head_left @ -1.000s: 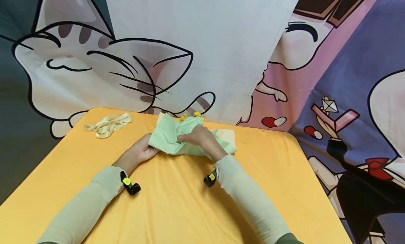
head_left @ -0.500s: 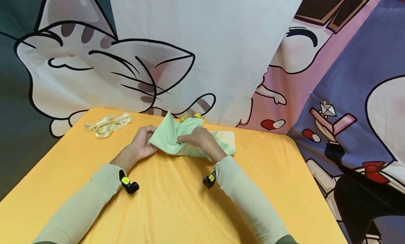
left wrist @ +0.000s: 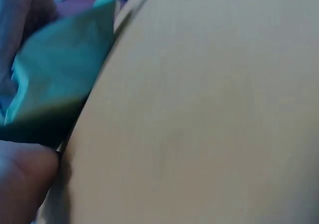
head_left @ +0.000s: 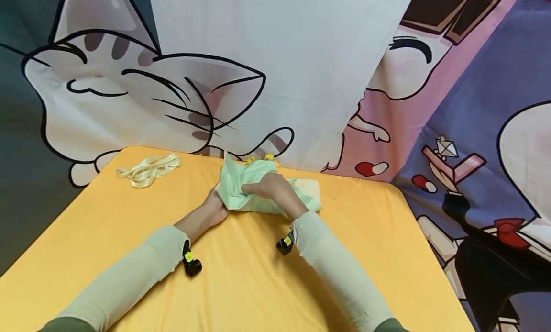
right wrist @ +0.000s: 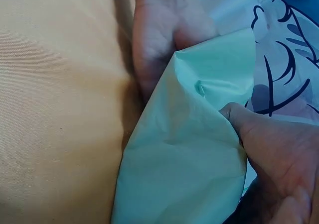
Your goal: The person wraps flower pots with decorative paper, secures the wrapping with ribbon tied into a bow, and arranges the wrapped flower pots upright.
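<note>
Mint-green creased paper sheet [head_left: 234, 179]: centre of the head frame, left corner raised. Your right hand [head_left: 272, 186]: thumb against the sheet; remaining fingers hidden, grip cannot be told. Your left hand [head_left: 215, 208]: at the sheet's left edge, fingers behind it, grip likewise unclear. Small yellow flowers [head_left: 270, 158]: behind the sheet, partly blocked. Cream paper [head_left: 311, 187]: showing past its right side. Pale-yellow looped ribbon [head_left: 148, 171]: left of centre. Surface: orange-yellow tablecloth [head_left: 241, 274], lightly wrinkled. Room: printed fabric backdrop [head_left: 301, 49], grey-white cat at upper left.
</note>
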The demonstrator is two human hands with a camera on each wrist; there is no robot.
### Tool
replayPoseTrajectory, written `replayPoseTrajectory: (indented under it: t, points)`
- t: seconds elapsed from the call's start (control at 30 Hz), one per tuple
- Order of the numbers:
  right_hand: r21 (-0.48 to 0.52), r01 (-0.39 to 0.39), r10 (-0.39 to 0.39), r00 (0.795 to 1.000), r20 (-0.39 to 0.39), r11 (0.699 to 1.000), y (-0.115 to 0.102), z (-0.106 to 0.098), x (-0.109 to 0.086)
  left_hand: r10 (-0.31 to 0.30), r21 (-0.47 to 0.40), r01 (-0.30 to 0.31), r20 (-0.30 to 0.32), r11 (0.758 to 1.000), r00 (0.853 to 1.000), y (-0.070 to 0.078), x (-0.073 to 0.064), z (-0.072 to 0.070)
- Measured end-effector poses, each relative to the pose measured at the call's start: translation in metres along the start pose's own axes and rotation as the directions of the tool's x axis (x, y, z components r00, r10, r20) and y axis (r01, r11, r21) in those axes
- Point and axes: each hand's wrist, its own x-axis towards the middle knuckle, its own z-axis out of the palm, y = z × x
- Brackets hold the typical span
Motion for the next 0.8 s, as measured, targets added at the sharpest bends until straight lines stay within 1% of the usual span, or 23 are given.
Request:
replayPoseTrajectory:
  t: [0.03,0.1,0.17,0.23,0.33,0.4,0.5,0.57,0.63,0.7,0.73,0.8]
  points:
    - [-0.021,-0.004,0.005,1.0,0.008,1.0,-0.001,0.0,0.0,-0.045,-0.061,0.046,0.025,0.997,0.999,-0.001,0.0,0.004]
    - [-0.068,-0.015,0.016,1.0,0.026,0.998,-0.005,0.0,0.001,-0.103,-0.166,0.114,0.073,0.979,0.992,-0.003,-0.001,0.009]
    - [-0.11,-0.026,0.03,0.999,0.032,0.994,-0.008,0.0,0.002,-0.12,-0.26,0.145,0.111,0.955,0.987,-0.003,0.0,0.012]
    - [-0.128,-0.037,0.038,0.999,0.011,0.991,-0.011,0.002,0.001,-0.122,-0.327,0.158,0.127,0.932,0.984,-0.004,-0.001,0.013]
    - [-0.133,-0.058,0.052,0.998,-0.047,0.989,-0.016,0.005,-0.001,-0.123,-0.393,0.162,0.123,0.905,0.985,-0.006,-0.002,0.012]
    - [-0.134,-0.08,0.07,0.994,-0.083,0.988,-0.02,0.009,-0.001,-0.123,-0.394,0.163,0.126,0.905,0.984,-0.006,-0.003,0.01]
    - [-0.138,-0.123,0.105,0.986,-0.133,0.983,-0.024,0.016,0.006,-0.116,-0.361,0.161,0.143,0.919,0.983,-0.005,-0.004,0.01]
    - [-0.138,-0.149,0.123,0.977,-0.177,0.979,-0.022,0.025,0.026,-0.109,-0.332,0.156,0.155,0.93,0.982,-0.003,-0.004,0.01]
    - [-0.136,-0.166,0.134,0.967,-0.215,0.977,-0.022,0.032,0.036,-0.107,-0.322,0.153,0.155,0.935,0.982,-0.003,-0.005,0.01]
    - [-0.147,-0.188,0.152,0.963,-0.224,0.971,-0.022,0.036,0.042,-0.112,-0.322,0.156,0.151,0.934,0.982,-0.003,-0.005,0.01]
    - [-0.148,-0.2,0.164,0.961,-0.221,0.969,-0.021,0.036,0.043,-0.117,-0.323,0.16,0.147,0.933,0.982,-0.004,-0.005,0.01]
    - [-0.123,-0.199,0.173,0.966,-0.193,0.972,-0.024,0.031,0.028,-0.123,-0.323,0.163,0.142,0.932,0.982,-0.004,-0.005,0.01]
